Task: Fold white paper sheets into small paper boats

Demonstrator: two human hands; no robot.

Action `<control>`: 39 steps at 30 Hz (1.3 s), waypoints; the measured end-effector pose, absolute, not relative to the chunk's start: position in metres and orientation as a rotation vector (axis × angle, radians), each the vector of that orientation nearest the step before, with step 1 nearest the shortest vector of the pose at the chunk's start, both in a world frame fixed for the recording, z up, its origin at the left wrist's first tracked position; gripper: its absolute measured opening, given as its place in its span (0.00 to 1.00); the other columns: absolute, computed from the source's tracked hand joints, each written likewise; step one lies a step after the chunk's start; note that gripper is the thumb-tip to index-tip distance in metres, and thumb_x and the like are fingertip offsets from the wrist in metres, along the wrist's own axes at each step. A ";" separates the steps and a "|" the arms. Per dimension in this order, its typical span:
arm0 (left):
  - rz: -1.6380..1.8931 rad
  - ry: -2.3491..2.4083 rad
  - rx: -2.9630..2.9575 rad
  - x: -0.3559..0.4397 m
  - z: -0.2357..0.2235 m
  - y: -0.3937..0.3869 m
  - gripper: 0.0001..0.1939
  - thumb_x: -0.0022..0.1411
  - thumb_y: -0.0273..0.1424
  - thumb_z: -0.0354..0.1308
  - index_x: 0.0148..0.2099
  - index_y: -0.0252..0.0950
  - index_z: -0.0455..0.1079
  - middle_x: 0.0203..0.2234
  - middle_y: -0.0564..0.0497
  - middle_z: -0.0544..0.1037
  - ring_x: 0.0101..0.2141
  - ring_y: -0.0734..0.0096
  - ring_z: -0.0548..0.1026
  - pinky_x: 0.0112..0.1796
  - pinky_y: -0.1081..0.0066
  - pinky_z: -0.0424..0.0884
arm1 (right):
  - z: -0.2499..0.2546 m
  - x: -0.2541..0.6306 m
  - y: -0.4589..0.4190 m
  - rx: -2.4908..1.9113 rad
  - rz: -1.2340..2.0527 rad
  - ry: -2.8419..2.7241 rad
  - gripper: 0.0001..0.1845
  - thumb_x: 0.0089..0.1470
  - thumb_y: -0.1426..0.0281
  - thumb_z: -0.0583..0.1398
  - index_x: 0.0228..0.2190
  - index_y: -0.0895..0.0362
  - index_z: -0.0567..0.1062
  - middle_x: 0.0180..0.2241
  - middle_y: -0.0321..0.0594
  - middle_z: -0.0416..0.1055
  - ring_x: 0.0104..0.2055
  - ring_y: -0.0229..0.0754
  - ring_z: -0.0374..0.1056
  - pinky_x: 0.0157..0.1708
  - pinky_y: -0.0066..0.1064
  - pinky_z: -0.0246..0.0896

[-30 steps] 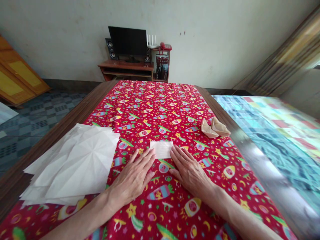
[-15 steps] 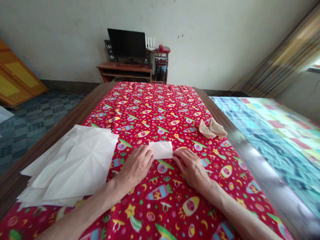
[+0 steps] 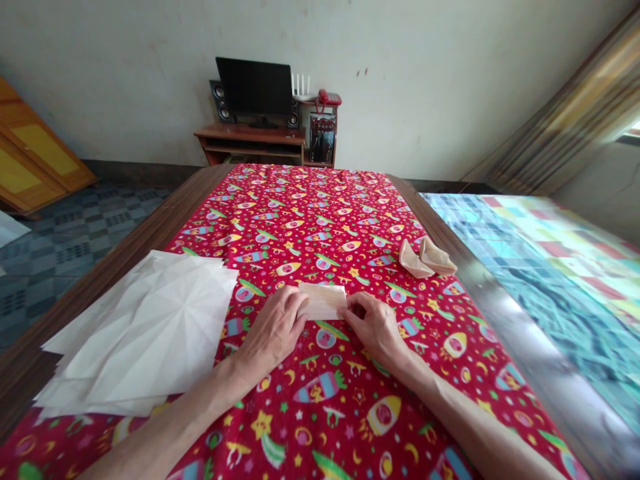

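A small folded rectangle of white paper (image 3: 323, 303) lies on the red patterned cloth between my hands, its upper layers showing parallel edges. My left hand (image 3: 280, 317) pinches its left end between thumb and fingers. At the right end, the thumb and fingertips of my right hand (image 3: 373, 323) close on the paper's edge. To the left lies a loose pile of creased white paper sheets (image 3: 170, 327), the top one marked with folds that radiate from a point. Two folded cream paper shapes (image 3: 427, 258) rest together on the far right of the cloth.
The red cloth (image 3: 320, 220) with rockets and stars covers a dark wooden table (image 3: 165, 217). Beyond it stands a desk (image 3: 250, 133) with a monitor (image 3: 255, 87), speakers and a red telephone (image 3: 327, 99). A bed with a patterned cover (image 3: 540, 280) adjoins on the right.
The folded paper's upper face now shows layered edges where a plain white face was. My fingers have closed more onto both ends, the right hand shifting slightly inward.
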State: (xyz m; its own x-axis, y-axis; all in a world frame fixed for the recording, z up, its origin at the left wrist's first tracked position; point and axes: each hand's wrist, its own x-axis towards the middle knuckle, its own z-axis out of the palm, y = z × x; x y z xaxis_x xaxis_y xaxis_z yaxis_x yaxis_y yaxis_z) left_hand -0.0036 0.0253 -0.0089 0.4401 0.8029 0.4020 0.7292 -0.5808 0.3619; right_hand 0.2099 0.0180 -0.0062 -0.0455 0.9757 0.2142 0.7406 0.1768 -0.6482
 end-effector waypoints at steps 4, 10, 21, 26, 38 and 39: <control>1.073 1.375 2.515 -0.005 -0.007 0.025 0.25 0.63 0.25 0.50 0.62 0.35 0.51 0.53 0.41 0.62 0.55 0.59 0.62 0.55 0.58 0.63 | -0.006 0.214 0.020 -1.460 0.572 -1.685 0.07 0.51 0.66 0.61 0.25 0.56 0.71 0.20 0.30 0.67 0.21 0.34 0.61 0.22 0.24 0.54; 1.338 1.321 2.524 -0.007 0.001 0.022 0.33 0.63 0.24 0.51 0.66 0.35 0.42 0.60 0.37 0.54 0.61 0.54 0.55 0.58 0.52 0.59 | 0.027 0.224 0.017 -1.200 0.251 -1.620 0.04 0.54 0.71 0.60 0.28 0.55 0.70 0.26 0.33 0.68 0.26 0.34 0.63 0.26 0.25 0.59; 0.861 1.044 2.897 -0.007 0.017 0.002 0.17 0.61 0.25 0.56 0.52 0.41 0.65 0.49 0.47 0.69 0.50 0.58 0.66 0.55 0.50 0.59 | 0.002 0.216 -0.002 -0.897 -0.077 -2.450 0.11 0.62 0.75 0.50 0.31 0.58 0.70 0.32 0.40 0.69 0.31 0.37 0.60 0.29 0.28 0.57; 0.708 1.002 2.811 -0.007 0.001 0.001 0.06 0.63 0.24 0.53 0.40 0.37 0.70 0.33 0.51 0.74 0.36 0.67 0.70 0.38 0.67 0.69 | 0.003 0.217 -0.002 -0.952 0.069 -2.515 0.13 0.63 0.73 0.50 0.30 0.59 0.72 0.30 0.40 0.68 0.33 0.38 0.61 0.31 0.27 0.58; 0.748 1.245 2.410 -0.002 -0.005 0.004 0.09 0.65 0.29 0.52 0.31 0.36 0.69 0.29 0.53 0.73 0.30 0.74 0.73 0.32 0.75 0.67 | 0.003 0.225 -0.015 -1.025 0.028 -2.382 0.11 0.63 0.71 0.52 0.37 0.60 0.74 0.26 0.38 0.69 0.27 0.35 0.64 0.26 0.26 0.59; 0.740 1.284 2.391 -0.002 -0.005 0.004 0.10 0.64 0.29 0.52 0.30 0.36 0.68 0.28 0.53 0.72 0.29 0.74 0.72 0.31 0.75 0.66 | 0.002 0.226 -0.017 -0.993 -0.026 -2.406 0.11 0.62 0.72 0.52 0.38 0.60 0.74 0.24 0.37 0.68 0.25 0.35 0.63 0.24 0.26 0.57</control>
State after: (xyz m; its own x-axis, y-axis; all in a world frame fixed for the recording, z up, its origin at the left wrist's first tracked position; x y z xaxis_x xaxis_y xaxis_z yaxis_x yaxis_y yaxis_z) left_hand -0.0015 0.0044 -0.0053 0.4601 0.8399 0.2880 0.6702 -0.5413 0.5078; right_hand 0.2264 -0.0168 0.0019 -0.5879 0.6501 0.4814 0.6605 0.7294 -0.1783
